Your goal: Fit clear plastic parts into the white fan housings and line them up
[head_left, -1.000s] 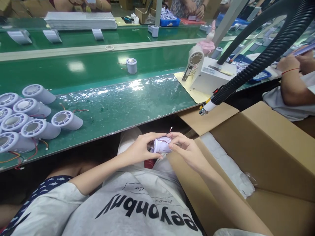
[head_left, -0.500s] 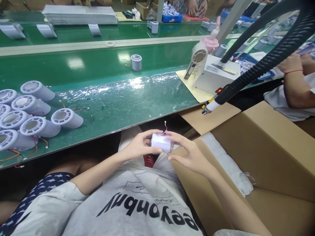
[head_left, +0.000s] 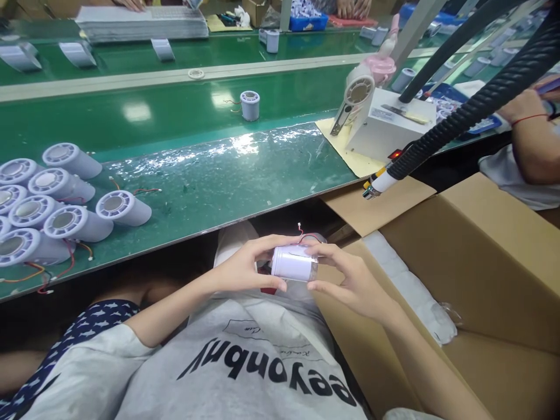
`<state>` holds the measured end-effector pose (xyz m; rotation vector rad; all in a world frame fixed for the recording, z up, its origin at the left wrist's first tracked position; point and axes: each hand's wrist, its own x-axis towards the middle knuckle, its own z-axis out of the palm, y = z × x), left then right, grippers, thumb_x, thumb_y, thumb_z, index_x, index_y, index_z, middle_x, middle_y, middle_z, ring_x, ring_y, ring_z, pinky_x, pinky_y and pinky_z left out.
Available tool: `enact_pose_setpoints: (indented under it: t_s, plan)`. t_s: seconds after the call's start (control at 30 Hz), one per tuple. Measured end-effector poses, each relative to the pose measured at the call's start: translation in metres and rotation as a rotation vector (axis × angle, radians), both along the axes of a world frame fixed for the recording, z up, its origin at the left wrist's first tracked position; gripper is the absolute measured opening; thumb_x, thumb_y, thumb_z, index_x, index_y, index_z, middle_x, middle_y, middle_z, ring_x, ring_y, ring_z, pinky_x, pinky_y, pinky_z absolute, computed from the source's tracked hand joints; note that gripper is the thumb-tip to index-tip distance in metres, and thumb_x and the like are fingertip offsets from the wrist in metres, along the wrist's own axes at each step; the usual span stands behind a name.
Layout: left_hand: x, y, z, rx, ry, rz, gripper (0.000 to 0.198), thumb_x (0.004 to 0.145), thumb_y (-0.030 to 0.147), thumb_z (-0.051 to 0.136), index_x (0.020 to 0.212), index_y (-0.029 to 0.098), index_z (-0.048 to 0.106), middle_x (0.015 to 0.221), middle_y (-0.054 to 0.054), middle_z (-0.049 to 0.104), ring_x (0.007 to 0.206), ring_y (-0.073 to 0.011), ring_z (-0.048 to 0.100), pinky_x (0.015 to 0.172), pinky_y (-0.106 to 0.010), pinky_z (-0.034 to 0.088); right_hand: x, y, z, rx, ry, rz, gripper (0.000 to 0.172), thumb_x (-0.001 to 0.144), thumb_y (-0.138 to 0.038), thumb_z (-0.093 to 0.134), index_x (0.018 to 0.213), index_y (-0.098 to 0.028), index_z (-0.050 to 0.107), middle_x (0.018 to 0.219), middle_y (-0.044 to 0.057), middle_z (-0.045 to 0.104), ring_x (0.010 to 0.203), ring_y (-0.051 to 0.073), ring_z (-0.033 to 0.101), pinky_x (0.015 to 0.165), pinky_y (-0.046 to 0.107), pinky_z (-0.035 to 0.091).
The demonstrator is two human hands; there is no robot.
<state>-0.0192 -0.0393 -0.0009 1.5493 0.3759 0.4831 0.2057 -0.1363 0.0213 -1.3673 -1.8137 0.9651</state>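
A pale lilac cylindrical fan housing point(head_left: 292, 263) with thin red wires at its top lies sideways between both hands, below the table's front edge and above my lap. My left hand point(head_left: 245, 268) grips its left end with curled fingers. My right hand point(head_left: 350, 280) holds its right end, thumb and fingertips on the body. Several similar housings point(head_left: 65, 201) with vented ends and loose wires lie on the green table at the left.
An open cardboard box point(head_left: 481, 280) with white padding stands at my right. A white machine point(head_left: 385, 125) with a black corrugated hose point(head_left: 459, 122) sits on the table's right. A single housing point(head_left: 249, 105) stands on the green belt. Another person's arm point(head_left: 531, 137) is at far right.
The housing has turned in my hands so its plain side faces up. My right hand has closed onto its right end. The view has shifted slightly.
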Motion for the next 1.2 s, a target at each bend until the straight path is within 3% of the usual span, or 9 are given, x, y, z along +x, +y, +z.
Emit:
enact_pose_setpoints:
  t_s: [0.33, 0.8, 1.2]
  plan:
    - [-0.002, -0.003, 0.005, 0.093, 0.036, -0.007, 0.077, 0.068, 0.024, 0.082, 0.137, 0.030, 0.049, 0.140, -0.010, 0.052, 0.127, -0.0270, 0.052, 0.103, -0.041, 0.046, -0.005, -0.002, 0.009, -0.210, 0.261, -0.041, 0.041, 0.083, -0.031, 0.070, 0.120, -0.027, 0.053, 0.126, 0.006, 0.058, 0.113, 0.022, 0.060, 0.093, 0.037, 0.054]
    - [-0.002, -0.001, 0.008, 0.150, 0.041, -0.005, 0.077, 0.066, 0.027, 0.082, 0.137, 0.029, 0.050, 0.141, -0.011, 0.052, 0.131, -0.0297, 0.049, 0.107, -0.045, 0.043, -0.008, 0.000, 0.000, -0.408, 0.486, -0.144, 0.030, 0.084, -0.039, 0.064, 0.110, -0.025, 0.056, 0.115, 0.006, 0.062, 0.093, 0.019, 0.063, 0.075, 0.031, 0.055]
    - [-0.001, 0.000, 0.005, 0.197, 0.009, -0.034, 0.077, 0.068, 0.026, 0.081, 0.138, 0.030, 0.049, 0.143, -0.011, 0.050, 0.136, -0.0298, 0.043, 0.110, -0.047, 0.039, -0.013, 0.003, -0.008, -0.654, 0.700, -0.200, 0.045, 0.080, -0.059, 0.063, 0.101, -0.021, 0.051, 0.074, -0.001, 0.064, 0.058, 0.014, 0.067, 0.055, 0.027, 0.057]
